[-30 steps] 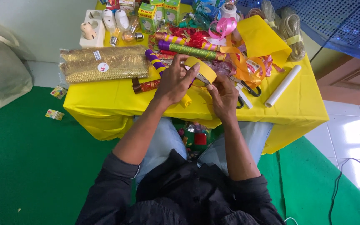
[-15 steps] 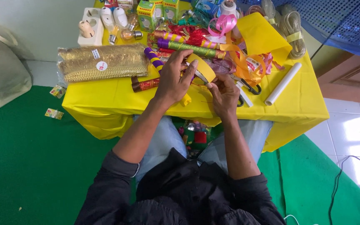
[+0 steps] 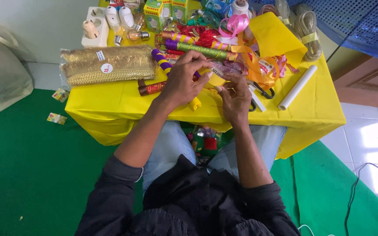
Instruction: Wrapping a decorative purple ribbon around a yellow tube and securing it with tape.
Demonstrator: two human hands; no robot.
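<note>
My left hand (image 3: pixel 184 81) grips a yellow roll (image 3: pixel 217 80) above the yellow-covered table (image 3: pixel 110 105). The roll's lower end (image 3: pixel 194 104) sticks out under my palm. My right hand (image 3: pixel 235 94) sits right beside it, its thumb and forefinger pinching at the roll's edge. Both hands hover over the table's near middle. Just past my left fingers lies a purple-and-yellow striped tube (image 3: pixel 160 60), and a brown-and-red tube (image 3: pixel 149 88) lies left of my wrist.
A packet of gold fringe (image 3: pixel 108 65) lies at the left. Scissors (image 3: pixel 259 92) and a white roll (image 3: pixel 297 87) lie to the right, beside orange ribbon (image 3: pixel 259 70). Bulbs (image 3: pixel 127 19), green boxes (image 3: pixel 154 11) and pink ribbon (image 3: pixel 235 24) crowd the far edge. A white bag (image 3: pixel 1 74) stands on green carpet.
My hands have drawn closer together, and my right fingers now pinch the roll's edge. The yellow roll has tilted slightly in my left hand.
</note>
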